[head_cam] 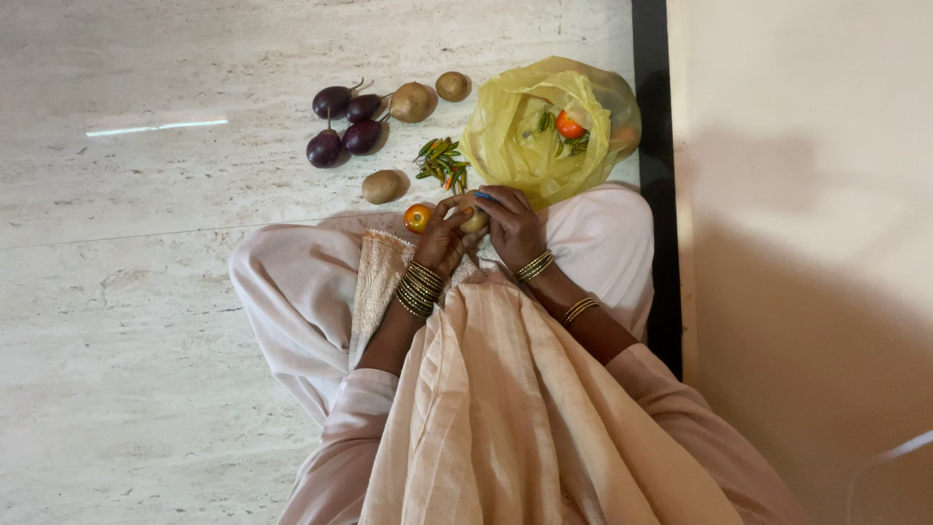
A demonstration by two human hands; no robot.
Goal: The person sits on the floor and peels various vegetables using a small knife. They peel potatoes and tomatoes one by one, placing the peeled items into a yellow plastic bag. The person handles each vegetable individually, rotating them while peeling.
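Left hand: the left hand (442, 236) sits just right of centre frame, fingers curled round a small pale potato (475, 222), closed on it from the left side. Stack of gold and dark bangles (420, 289) on that wrist.

Right hand: the right hand (512, 226) is pressed up against the same potato from the right, fingers wrapped over the top. There's a bit of blue (483, 196) poking out above the fingers, some small tool I guess, too hidden to say what. So that hand is closed too, on the blue thing and against the potato.

Where the potato is: centre of frame, pinched between both hands, held above the lap, just below the yellow bag.

Tomato: an orange-red tomato (418, 217) right beside the left hand's knuckles, touching or nearly, can't tell which.

Yellow plastic bag (515, 146): upper middle-right, open and crumpled, another orange tomato (570, 124) and some green stuff visible inside.

Chillies: little heap of green chillies (443, 161) just left of the bag, one or two reddish.

Brinjals: four round purple brinjals (342, 122) bunched in the upper middle.

Loose potatoes: two at the top next to the brinjals (413, 101) (452, 87), one lower by the chillies (382, 186).

Floor: pale marble floor (146, 292), everything's laid straight on it.

Person: sitting cross-legged in light pink clothes with a cream shawl (505, 408) down the lap.

Right side: beige wall (807, 194) with a dark strip (653, 146) along its base.
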